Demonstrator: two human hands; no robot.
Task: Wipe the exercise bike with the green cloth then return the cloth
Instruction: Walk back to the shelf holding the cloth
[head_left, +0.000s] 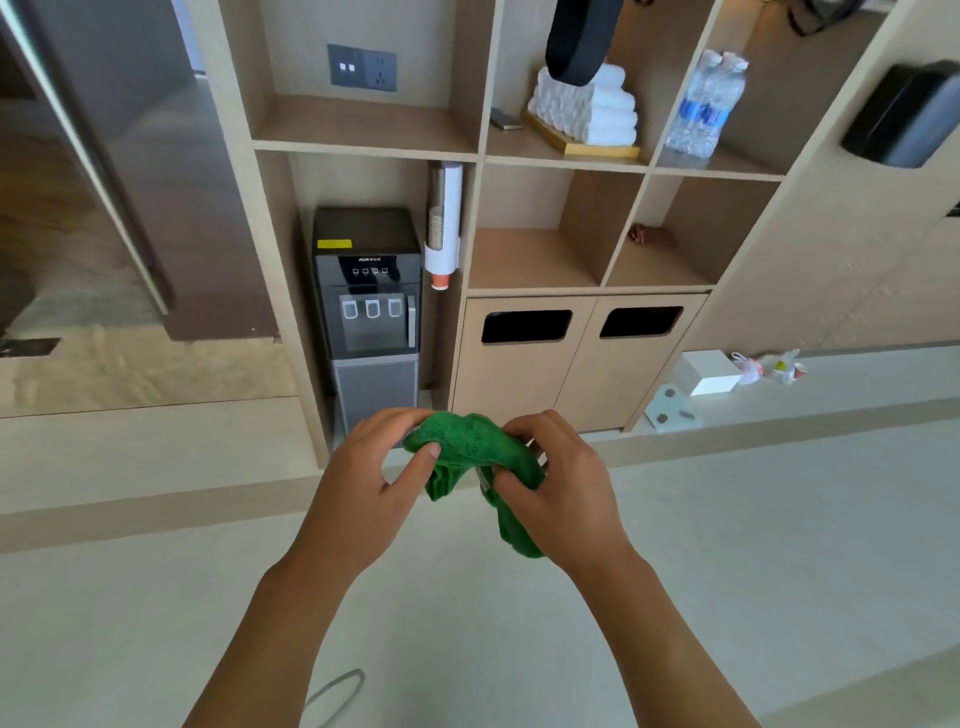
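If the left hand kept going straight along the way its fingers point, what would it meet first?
Nothing but the green cloth the left hand already grips with the right hand. Beyond it, probably the left bin cabinet door, though depth is unclear.

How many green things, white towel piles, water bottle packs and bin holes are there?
Green cloth: 1
White towel pile: 1
Water bottle pack: 1
Bin holes: 2
Total: 5
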